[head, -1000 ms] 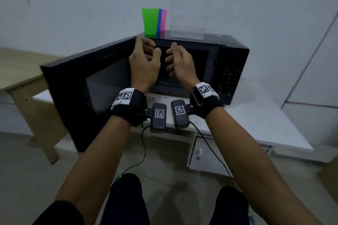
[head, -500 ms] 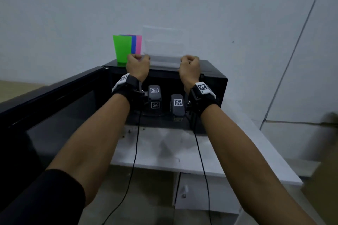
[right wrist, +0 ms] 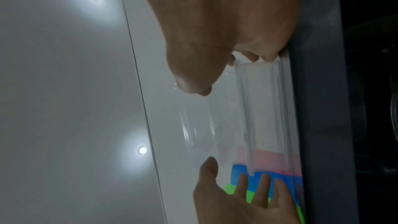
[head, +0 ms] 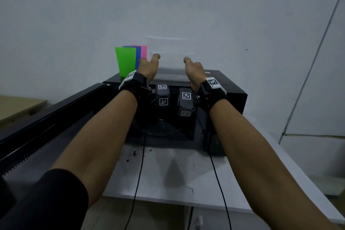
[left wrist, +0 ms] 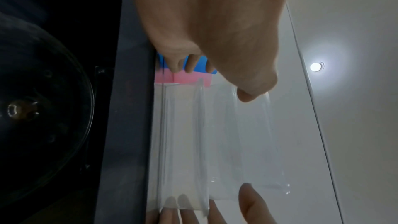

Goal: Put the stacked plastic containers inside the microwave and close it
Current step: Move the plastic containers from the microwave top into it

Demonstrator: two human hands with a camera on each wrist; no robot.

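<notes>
Both hands flank the stack of clear containers (head: 170,58) on top of the microwave (head: 229,87). The left hand (head: 148,68) is spread, thumb forward against the near left corner and fingers reaching behind that end; the right hand (head: 193,70) mirrors it at the right end. In the wrist views the fingers look only lightly curved beside the end walls, and whether they have closed on the plastic cannot be told; the stack rests on the microwave top, not yet lifted.

Step in hand, as judged: securing a two-handed hold. The walls are thin, clear and probably slippery, so even pressure low on both ends, with the stack kept level, should stop the upper container from sliding off the lower.

Edges and room: the pink cup (head: 143,51), blue cup (head: 137,56) and green cup (head: 125,60) stand just beside the left end, with the left fingers between, so a straight rise is safer than a sideways pull. The wall (head: 186,5) is close behind. The door (head: 56,123) is swung open at the left and the cavity with its glass plate (left wrist: 43,108) lies below, so the path runs forward over the top's front edge, then down and in
</notes>
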